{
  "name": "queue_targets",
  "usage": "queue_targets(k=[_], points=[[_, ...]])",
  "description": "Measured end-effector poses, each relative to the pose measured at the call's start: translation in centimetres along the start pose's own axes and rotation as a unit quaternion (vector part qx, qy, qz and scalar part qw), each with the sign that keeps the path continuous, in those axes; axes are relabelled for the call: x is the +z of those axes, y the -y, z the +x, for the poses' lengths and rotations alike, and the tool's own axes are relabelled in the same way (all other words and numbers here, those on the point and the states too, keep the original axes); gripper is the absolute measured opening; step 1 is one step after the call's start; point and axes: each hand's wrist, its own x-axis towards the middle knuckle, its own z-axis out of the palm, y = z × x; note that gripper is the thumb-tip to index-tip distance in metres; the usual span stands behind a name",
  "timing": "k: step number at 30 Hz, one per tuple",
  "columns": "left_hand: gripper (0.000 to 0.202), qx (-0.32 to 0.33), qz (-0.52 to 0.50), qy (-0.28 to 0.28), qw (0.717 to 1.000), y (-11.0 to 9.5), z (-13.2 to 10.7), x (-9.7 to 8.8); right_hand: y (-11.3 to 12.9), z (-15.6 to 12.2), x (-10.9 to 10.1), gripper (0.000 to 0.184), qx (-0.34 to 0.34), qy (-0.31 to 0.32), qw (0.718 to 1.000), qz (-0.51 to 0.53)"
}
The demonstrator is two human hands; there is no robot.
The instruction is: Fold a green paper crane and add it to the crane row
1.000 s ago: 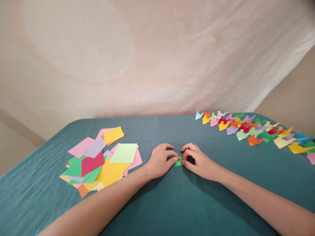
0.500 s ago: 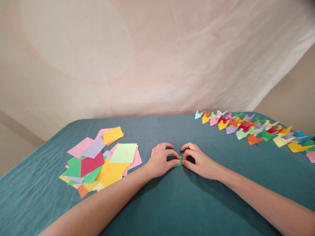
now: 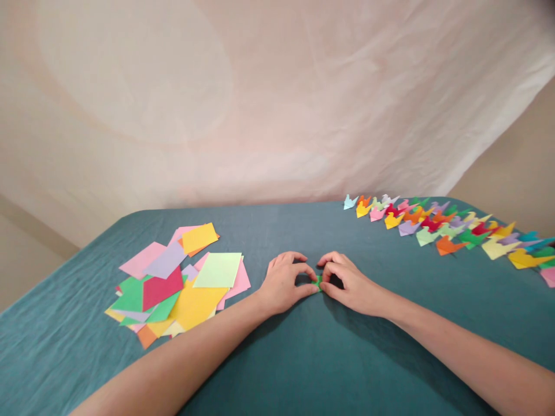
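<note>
A small folded piece of green paper [image 3: 318, 283] sits low over the table, mostly covered by fingertips. My left hand [image 3: 287, 282] pinches its left side between thumb and index finger, the other fingers arched above. From the right, my right hand [image 3: 349, 283] grips the paper's other side in the same kind of pinch. The two hands almost meet at the paper. How the paper is folded cannot be made out behind the fingers.
Loose coloured paper squares [image 3: 199, 303] lie in an overlapping pile at the left. Several folded paper birds [image 3: 451, 245] stand in rows along the right rear of the table, which has a dark teal cloth [image 3: 321, 364]. A pale cloth [image 3: 277, 104] hangs behind.
The fingertips have shifted very slightly around the green paper, and less of its lower left part shows. Both hands stay in place otherwise, and the pile and birds have not moved.
</note>
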Motion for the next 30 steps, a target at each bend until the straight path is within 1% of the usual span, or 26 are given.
queue_targets(k=[6,11,15,21,30], points=[[0.018,0.006,0.005,0.004,1.000,-0.01,0.01,0.02,-0.11,0.05,0.07,0.008,-0.008,-0.006,1.000,-0.009],[0.019,0.005,0.007,0.007,1.000,-0.08,0.00,-0.06,0.08,0.09,0.03,0.015,-0.017,-0.011,1.000,-0.015],[0.019,0.006,0.006,0.012,1.000,0.03,-0.01,-0.22,0.28,0.01,-0.02,0.012,-0.021,-0.009,1.000,-0.019],[0.021,0.021,-0.007,0.033,0.999,0.35,-0.01,-0.58,0.36,-0.09,-0.02,0.013,-0.016,-0.006,1.000,-0.021],[0.022,0.019,-0.010,0.032,0.999,0.39,0.12,-0.56,0.34,-0.05,0.08,0.012,-0.013,-0.005,0.999,-0.029]])
